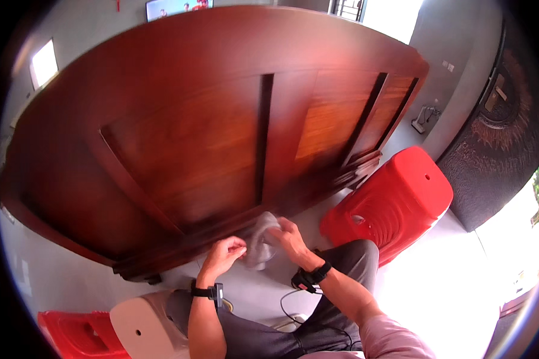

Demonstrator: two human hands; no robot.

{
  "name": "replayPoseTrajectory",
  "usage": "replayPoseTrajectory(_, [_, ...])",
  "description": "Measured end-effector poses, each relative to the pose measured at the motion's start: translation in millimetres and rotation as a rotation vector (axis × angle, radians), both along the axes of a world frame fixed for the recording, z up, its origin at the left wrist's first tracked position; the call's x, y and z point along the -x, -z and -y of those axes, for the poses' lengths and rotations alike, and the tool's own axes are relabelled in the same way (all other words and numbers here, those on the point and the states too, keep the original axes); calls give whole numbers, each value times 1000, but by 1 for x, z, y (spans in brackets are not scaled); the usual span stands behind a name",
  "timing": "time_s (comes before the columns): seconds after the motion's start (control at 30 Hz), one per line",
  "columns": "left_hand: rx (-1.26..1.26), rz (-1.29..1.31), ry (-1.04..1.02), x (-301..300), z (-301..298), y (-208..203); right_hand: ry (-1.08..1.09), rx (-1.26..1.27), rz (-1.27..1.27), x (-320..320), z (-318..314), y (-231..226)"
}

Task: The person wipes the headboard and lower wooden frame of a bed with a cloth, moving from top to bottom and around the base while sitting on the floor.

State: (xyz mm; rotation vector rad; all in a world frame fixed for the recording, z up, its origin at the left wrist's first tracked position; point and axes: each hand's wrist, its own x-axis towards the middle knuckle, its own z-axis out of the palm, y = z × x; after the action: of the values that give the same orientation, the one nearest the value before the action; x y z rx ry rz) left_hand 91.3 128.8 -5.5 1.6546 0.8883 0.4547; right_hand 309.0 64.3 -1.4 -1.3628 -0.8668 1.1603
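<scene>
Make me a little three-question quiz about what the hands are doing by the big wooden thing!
1. True or false: both hands hold the grey cloth.
2. Which colour is the plastic stool to the person's right? A) blue B) red C) green
3. Fill in: the cloth is at the lower edge of the dark brown wooden ____.

Key
1. True: the left hand pinches one edge and the right hand grips the other side.
2. B
3. headboard (a panelled furniture piece)

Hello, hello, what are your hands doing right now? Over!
Both hands on grey cloth: left hand pinching, right hand gripping. Cloth near wooden panel's lower edge. Nothing between.
</scene>
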Motion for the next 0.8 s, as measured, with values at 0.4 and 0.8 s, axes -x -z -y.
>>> replayPoseTrajectory(0.4, [87, 256, -89, -28, 6, 18, -128, -126, 298, 29, 19, 2])
replayPoseTrajectory(0.8, [239, 445, -260, -61, 10, 8, -265, 63, 309, -6, 56, 4])
